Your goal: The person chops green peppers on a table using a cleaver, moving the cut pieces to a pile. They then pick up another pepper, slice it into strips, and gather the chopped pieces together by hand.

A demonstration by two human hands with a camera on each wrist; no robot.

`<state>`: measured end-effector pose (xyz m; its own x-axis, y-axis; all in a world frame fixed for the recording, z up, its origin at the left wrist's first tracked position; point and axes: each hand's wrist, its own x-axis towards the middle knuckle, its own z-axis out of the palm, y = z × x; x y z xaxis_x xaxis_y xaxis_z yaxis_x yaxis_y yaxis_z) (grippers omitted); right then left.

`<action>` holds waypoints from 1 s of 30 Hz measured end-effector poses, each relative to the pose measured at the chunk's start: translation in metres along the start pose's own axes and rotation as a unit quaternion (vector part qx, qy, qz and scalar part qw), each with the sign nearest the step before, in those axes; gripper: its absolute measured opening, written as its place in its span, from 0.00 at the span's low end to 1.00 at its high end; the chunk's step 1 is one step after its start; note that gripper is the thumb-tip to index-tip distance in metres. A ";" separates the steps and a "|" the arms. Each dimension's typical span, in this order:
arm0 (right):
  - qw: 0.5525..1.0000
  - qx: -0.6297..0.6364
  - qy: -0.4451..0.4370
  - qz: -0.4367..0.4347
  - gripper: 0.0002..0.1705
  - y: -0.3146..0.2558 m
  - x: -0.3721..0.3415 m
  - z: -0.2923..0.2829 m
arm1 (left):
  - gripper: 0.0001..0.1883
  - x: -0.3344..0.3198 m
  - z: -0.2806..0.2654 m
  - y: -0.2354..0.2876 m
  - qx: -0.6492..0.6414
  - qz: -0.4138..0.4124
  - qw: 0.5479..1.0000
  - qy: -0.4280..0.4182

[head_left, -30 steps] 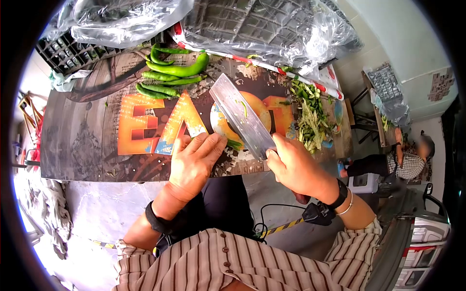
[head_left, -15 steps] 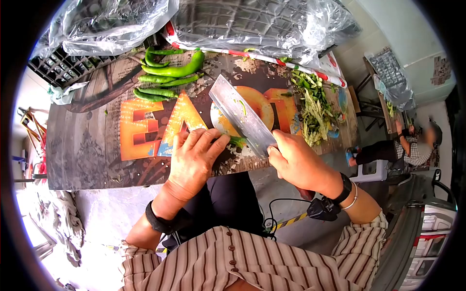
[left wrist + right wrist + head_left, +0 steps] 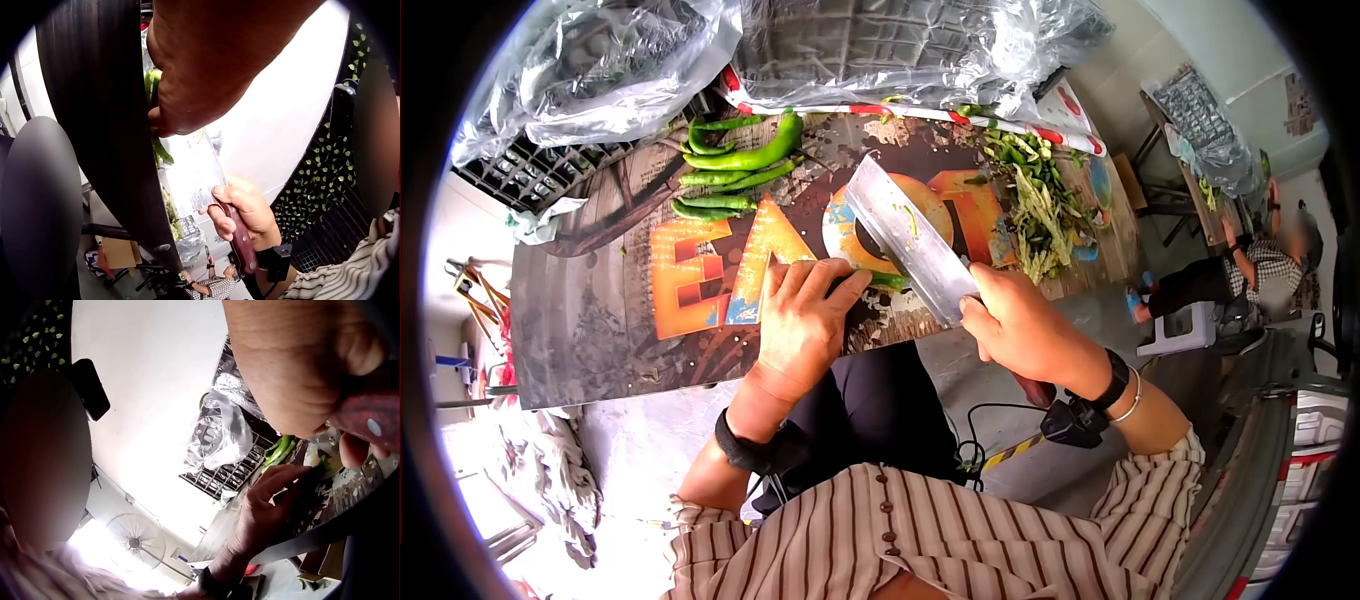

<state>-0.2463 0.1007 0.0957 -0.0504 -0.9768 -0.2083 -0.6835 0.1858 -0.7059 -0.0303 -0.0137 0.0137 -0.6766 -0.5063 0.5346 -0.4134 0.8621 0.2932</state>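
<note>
In the head view my right hand point(image 3: 1030, 335) grips a cleaver point(image 3: 908, 240) by its handle. The left wrist view shows that handle point(image 3: 240, 240) as dark red wood with rivets. The wide metal blade slants up and left, a green sliver stuck on its face. My left hand point(image 3: 805, 315) holds a green pepper point(image 3: 888, 281) down on the table, its fingers bent over it. One end of the pepper pokes out toward the blade; the rest is hidden under the hand. Several whole green peppers point(image 3: 745, 158) lie farther back.
Cut green pepper pieces point(image 3: 1040, 215) are heaped at the right of the printed wooden table point(image 3: 590, 320). Crates under clear plastic point(image 3: 880, 50) line the back edge, with a black crate point(image 3: 530, 175) at the left. Another person point(image 3: 1265, 260) sits at a farther table on the right.
The head view has tilted, so the table sits rotated in it. Both hands keep nearly the same hold, with the pepper end showing more plainly between the left fingers and the blade.
</note>
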 end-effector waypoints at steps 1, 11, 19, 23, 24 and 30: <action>1.000 0.002 0.003 -0.001 0.07 -0.001 -0.001 0.001 | 0.17 0.001 -0.001 0.001 0.004 -0.003 1.000 0.000; 0.999 0.023 0.040 -0.005 0.09 -0.001 -0.002 0.003 | 0.20 0.007 -0.006 -0.014 -0.048 0.053 0.996 -0.060; 0.998 0.022 0.048 -0.017 0.09 0.002 0.000 0.003 | 0.23 0.011 -0.008 -0.012 -0.033 0.079 0.993 -0.079; 0.999 0.021 0.043 -0.020 0.09 -0.004 0.004 -0.001 | 0.23 0.011 -0.006 -0.012 -0.023 0.093 0.993 -0.073; 0.999 0.018 0.041 -0.025 0.09 -0.006 0.004 -0.002 | 0.23 0.011 -0.005 -0.012 -0.023 0.092 0.993 -0.073; 0.992 -0.082 0.037 -0.091 0.09 -0.007 0.014 0.004 | 0.23 0.009 -0.002 -0.013 -0.040 0.084 0.994 -0.063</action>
<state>-0.2397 0.0861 0.0952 0.0353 -0.9988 -0.0338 -0.7955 -0.0077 -0.6059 -0.0304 -0.0293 0.0161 -0.8047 -0.3487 0.4804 -0.2407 0.9314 0.2729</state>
